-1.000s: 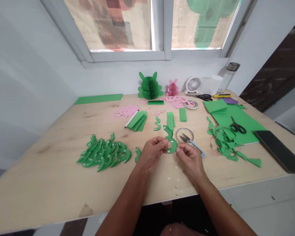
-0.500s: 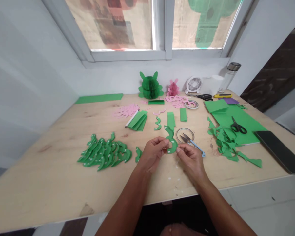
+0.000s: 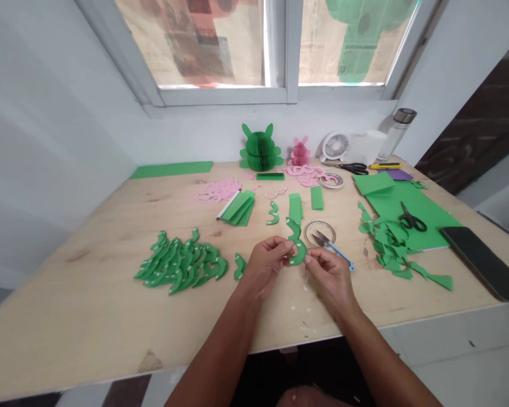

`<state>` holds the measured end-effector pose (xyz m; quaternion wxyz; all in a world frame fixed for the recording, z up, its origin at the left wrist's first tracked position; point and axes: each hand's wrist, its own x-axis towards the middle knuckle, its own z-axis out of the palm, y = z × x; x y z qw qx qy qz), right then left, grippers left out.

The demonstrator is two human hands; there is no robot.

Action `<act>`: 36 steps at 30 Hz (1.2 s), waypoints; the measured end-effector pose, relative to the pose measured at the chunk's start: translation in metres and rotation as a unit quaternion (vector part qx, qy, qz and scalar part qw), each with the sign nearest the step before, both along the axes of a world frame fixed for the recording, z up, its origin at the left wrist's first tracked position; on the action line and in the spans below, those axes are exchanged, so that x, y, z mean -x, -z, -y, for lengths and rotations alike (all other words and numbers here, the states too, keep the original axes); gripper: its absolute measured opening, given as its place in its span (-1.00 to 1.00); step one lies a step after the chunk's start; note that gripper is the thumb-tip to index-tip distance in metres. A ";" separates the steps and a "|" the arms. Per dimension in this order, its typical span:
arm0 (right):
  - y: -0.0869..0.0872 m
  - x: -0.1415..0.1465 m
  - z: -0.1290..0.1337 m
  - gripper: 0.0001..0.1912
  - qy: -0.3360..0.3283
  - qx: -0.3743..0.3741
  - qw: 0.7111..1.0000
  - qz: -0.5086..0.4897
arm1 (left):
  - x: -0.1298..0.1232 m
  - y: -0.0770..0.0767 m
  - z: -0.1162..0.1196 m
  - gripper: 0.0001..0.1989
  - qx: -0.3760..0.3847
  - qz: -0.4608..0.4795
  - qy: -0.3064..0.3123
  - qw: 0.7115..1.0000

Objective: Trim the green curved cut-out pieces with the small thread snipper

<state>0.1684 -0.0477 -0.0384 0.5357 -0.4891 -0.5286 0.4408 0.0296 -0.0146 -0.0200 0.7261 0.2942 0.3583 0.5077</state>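
A curved green paper piece (image 3: 299, 252) with small white marks is held upright over the wooden table. My left hand (image 3: 271, 257) pinches its left side between thumb and fingers. My right hand (image 3: 328, 271) is closed at its lower right edge, thumb and fingertips pressed together there. Just beyond my right hand lie blue-handled snips (image 3: 339, 255), their blades over a clear ring (image 3: 319, 224). Left of my left hand is a small curved green piece (image 3: 239, 267), partly hidden by the hand. Further left spreads a pile of similar green pieces (image 3: 180, 265).
Green scraps (image 3: 390, 243), black scissors (image 3: 412, 219) and a phone (image 3: 483, 263) lie at the right. Folded green strips (image 3: 238, 209) and pink cutouts (image 3: 220, 191) are further back. Green (image 3: 261, 151) and pink (image 3: 300, 153) paper figures, a fan (image 3: 335, 146) and a bottle (image 3: 396, 135) stand by the wall.
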 end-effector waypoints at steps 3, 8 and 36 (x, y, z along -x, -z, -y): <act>0.000 0.000 0.000 -0.84 0.001 -0.001 1.000 -0.006 | 0.000 0.000 0.000 -0.80 -0.002 0.000 0.001 1.000; 0.000 0.000 0.000 -0.83 0.003 -0.002 1.000 -0.002 | 0.000 -0.001 0.001 -0.79 0.002 0.001 0.002 1.000; 0.001 -0.001 0.000 -0.82 0.010 -0.022 0.999 0.020 | -0.002 -0.003 0.002 -0.79 0.031 0.046 0.007 0.998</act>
